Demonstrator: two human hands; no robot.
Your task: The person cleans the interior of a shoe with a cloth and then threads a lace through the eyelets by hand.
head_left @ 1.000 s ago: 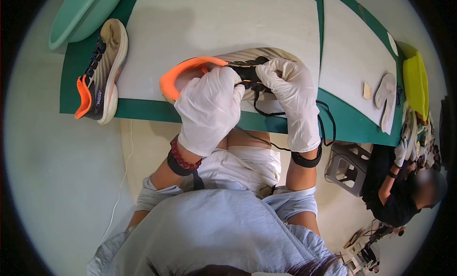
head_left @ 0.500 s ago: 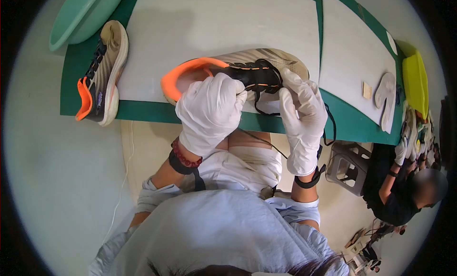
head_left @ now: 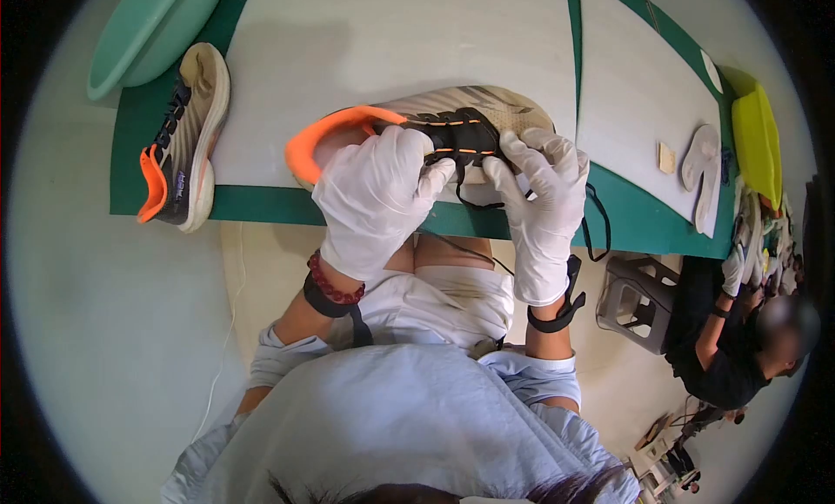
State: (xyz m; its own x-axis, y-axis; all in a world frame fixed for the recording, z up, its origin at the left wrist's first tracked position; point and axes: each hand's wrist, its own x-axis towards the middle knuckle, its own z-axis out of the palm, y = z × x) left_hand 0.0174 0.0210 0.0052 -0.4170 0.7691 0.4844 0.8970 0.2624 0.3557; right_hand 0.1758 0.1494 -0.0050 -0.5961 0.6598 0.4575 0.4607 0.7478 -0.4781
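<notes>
A beige-striped sneaker (head_left: 444,101) with an orange collar and a black lacing panel lies on its sole, toe to the right. Both my hands wear white gloves. My left hand (head_left: 378,195) is closed on the sneaker's near side beside the lacing; its fingertips are partly hidden. Toward the toe end, the fingers of my right hand (head_left: 541,200) pinch at the black shoelace (head_left: 474,206). The lace dips in a loop between my hands, and more of it hangs past the right one over the table edge.
A matching sneaker (head_left: 202,130) stands at the left by a green basin (head_left: 152,34). White boards cover the green table (head_left: 261,204). On the right are an insole (head_left: 698,160), a small beige piece (head_left: 666,158), a yellow bin (head_left: 758,147), a grey stool (head_left: 639,304) and a seated person (head_left: 718,365).
My right hand has shifted slightly left, its fingers now lower against the front of the lacing. My left hand's thumb reaches further along the shoe's near side.
</notes>
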